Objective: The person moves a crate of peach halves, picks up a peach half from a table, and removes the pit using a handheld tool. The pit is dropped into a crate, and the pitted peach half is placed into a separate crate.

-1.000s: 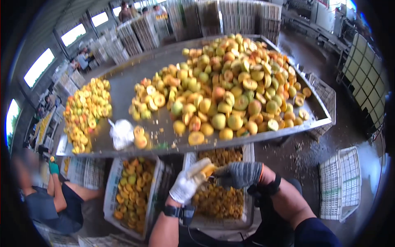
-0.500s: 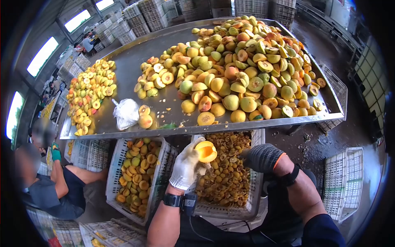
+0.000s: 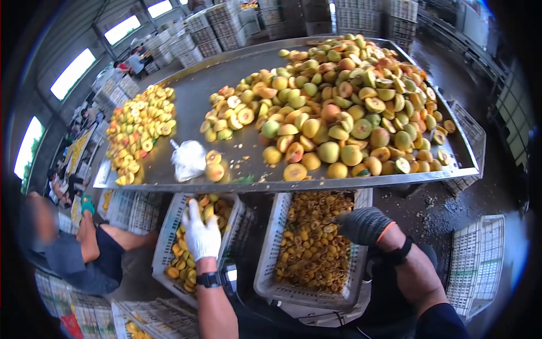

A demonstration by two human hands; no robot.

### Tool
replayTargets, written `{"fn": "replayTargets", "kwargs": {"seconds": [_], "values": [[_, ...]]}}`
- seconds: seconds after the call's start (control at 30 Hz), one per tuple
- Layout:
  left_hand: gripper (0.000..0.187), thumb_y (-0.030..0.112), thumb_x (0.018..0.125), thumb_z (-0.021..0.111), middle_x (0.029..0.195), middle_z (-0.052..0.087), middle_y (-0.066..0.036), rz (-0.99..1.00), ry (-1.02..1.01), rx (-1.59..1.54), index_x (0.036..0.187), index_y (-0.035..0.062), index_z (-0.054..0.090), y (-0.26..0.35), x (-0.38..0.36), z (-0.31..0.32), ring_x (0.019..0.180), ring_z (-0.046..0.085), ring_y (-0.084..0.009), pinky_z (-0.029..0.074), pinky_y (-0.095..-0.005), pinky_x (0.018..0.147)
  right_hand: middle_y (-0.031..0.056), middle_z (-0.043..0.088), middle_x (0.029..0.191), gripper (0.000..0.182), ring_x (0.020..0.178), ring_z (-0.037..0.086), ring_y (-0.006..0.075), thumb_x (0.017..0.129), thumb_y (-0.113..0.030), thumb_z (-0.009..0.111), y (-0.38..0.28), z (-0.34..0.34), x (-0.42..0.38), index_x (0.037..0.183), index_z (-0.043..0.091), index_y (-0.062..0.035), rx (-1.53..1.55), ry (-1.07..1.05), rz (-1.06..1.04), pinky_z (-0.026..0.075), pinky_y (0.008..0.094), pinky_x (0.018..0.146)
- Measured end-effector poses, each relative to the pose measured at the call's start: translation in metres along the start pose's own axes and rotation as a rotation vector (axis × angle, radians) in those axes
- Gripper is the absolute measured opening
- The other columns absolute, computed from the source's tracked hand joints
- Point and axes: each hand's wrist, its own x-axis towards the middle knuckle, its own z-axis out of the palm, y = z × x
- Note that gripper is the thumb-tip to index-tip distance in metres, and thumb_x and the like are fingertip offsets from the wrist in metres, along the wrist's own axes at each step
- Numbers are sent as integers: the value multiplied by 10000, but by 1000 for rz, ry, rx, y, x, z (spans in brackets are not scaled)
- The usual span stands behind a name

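Note:
My left hand (image 3: 202, 233), in a white glove, is over the left crate (image 3: 160, 248) of yellow peach halves (image 3: 182, 264). Its fingers are stretched apart, with peach pieces just beyond the fingertips. A dark grey knitted glove covers my right hand (image 3: 364, 226), which is curled closed above the right side of the middle crate (image 3: 267, 248). Whatever its fingers hold is hidden. Small brown-orange peach scraps (image 3: 310, 248) fill that crate. Beyond both hands, a metal table (image 3: 197, 101) carries a large heap of halved peaches (image 3: 339, 118).
A smaller peach pile (image 3: 138, 133) and a knotted white plastic bag (image 3: 189, 160) lie on the table's left. Another person (image 3: 84, 248) sits at left among crates. An upright white crate (image 3: 477, 265) stands at right; stacked crates (image 3: 226, 25) line the back.
My left hand has moved left from the middle crate to the left crate, and the hollowed peach half has left its fingers. My right hand stays about where it was. The view has shifted slightly.

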Motion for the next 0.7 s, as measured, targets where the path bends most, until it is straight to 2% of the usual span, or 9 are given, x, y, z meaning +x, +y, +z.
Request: {"fn": "replayTargets", "kwargs": {"seconds": [0.03,0.17,0.27,0.33,0.37,0.4,0.47,0.6,0.7], "values": [[577,139,847,663,1349,494,-267,54,36,-25,1389,50,486,5,-5,-1,1154,554,-421,472,-475,963,167,669,719,220,698,659,383,877,-283,590,-3,-3,1,931,668,-84,-6,-62,46,521,480,624],[231,121,851,687,1017,693,-177,334,-102,-494,1055,14,712,69,-16,12,963,669,-317,523,-370,890,143,673,703,180,676,665,361,860,-244,586,-5,2,-4,922,667,-96,20,-14,-2,507,483,593],[298,206,861,675,1058,689,-181,348,-387,-494,1085,10,694,141,-2,15,971,673,-320,534,-385,849,144,678,721,179,689,667,365,853,-245,589,-5,11,-10,929,662,-100,60,21,-25,511,485,602],[425,342,861,656,1052,688,-189,471,-376,-222,1144,25,670,171,20,41,977,668,-355,527,-436,863,144,682,749,181,703,669,363,853,-249,590,-6,7,-14,948,656,-110,58,11,-19,515,485,610],[577,495,822,656,1103,687,-214,431,-490,-19,1148,20,682,194,29,43,1027,657,-372,513,-442,892,143,684,760,183,709,671,362,853,-249,589,-4,6,-15,959,656,-115,71,-16,0,517,486,613],[658,556,783,651,1103,690,-218,352,-674,107,1187,38,671,206,43,58,1056,652,-373,506,-448,910,142,686,771,185,716,673,362,854,-248,588,-1,5,-17,970,655,-120,82,-44,21,519,487,616],[633,571,752,665,1132,693,-197,316,-817,253,1129,63,693,219,56,84,1057,668,-338,520,-442,919,136,686,768,191,718,675,361,850,-243,587,5,2,-21,984,655,-125,95,4,33,520,488,616],[589,524,728,701,1105,698,-212,278,-762,330,1070,45,710,239,51,92,1048,675,-332,523,-431,928,143,693,779,195,727,679,362,823,-231,606,16,-7,-28,972,658,-118,105,35,61,523,484,619],[591,342,720,755,1174,622,-222,333,-553,146,1196,24,607,228,40,75,1051,645,-394,528,-445,920,176,693,800,184,730,676,377,836,-222,619,15,-19,-27,956,650,-86,118,-23,98,521,483,619]]}}
